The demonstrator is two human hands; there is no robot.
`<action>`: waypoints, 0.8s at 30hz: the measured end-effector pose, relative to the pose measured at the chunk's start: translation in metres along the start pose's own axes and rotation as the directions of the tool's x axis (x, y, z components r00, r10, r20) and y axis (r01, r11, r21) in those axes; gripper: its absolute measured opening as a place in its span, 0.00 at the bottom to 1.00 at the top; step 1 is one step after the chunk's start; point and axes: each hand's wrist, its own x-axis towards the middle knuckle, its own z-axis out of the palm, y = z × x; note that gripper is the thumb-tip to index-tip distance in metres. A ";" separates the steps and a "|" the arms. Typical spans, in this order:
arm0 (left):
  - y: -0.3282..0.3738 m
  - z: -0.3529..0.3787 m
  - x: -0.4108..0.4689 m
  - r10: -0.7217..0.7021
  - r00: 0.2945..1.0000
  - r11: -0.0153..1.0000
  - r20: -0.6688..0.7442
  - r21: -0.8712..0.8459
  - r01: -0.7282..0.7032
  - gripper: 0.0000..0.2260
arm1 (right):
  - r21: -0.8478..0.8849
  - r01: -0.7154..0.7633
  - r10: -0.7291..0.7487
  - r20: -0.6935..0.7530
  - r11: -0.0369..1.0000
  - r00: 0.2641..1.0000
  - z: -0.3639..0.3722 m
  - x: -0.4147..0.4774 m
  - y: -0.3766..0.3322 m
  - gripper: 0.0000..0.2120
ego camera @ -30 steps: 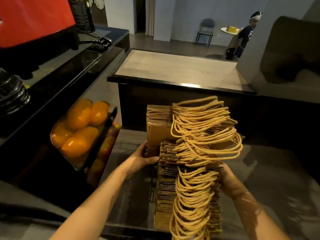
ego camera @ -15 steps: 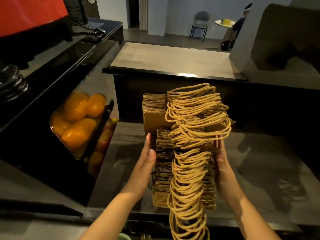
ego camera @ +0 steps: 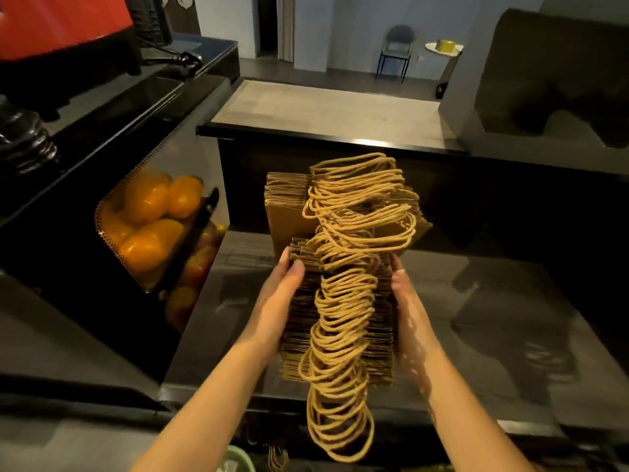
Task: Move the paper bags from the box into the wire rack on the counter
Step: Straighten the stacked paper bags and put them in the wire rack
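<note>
So, bags (ego camera: 383,335): front stack stood on dark counter (ego camera: 493,335), near edge; taller stack right behind it.
L hand (ego camera: 275,301): flat, fingers straight, pressed on stack's left side.
R hand (ego camera: 408,308): flat vs right side.
Rope handles (ego camera: 343,301): spilled toward me, hid bag tops.
Left: machine w/ oranges (ego camera: 149,226).
Behind: raised wood ledge (ego camera: 323,107).
Rack: I couldn't make it out.
</note>
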 end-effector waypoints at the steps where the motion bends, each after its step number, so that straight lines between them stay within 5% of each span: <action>1: 0.001 0.002 0.001 -0.003 1.000 1.000 -0.021 0.001 0.003 0.23 | -0.018 -0.011 0.010 -0.011 1.000 1.000 0.001 0.002 -0.001 0.38; 5: 0.006 0.003 0.006 -0.037 0.998 0.992 -0.047 0.119 0.043 0.12 | -0.006 -0.066 0.065 -0.106 0.998 0.992 0.000 0.007 0.002 0.34; 13: 0.009 0.001 0.008 -0.100 0.993 0.989 -0.068 0.100 0.107 0.21 | -0.006 -0.101 0.101 -0.082 0.995 0.992 0.000 0.018 0.002 0.26; 20: 0.008 0.004 0.009 -0.092 0.996 0.996 -0.018 -0.005 0.092 0.24 | -0.074 -0.148 0.144 -0.060 0.986 0.988 0.004 0.015 0.002 0.45; 24: 0.005 0.004 0.011 -0.095 0.994 0.992 0.060 -0.074 0.099 0.13 | -0.166 -0.120 0.115 -0.036 0.979 0.993 0.005 0.015 0.002 0.40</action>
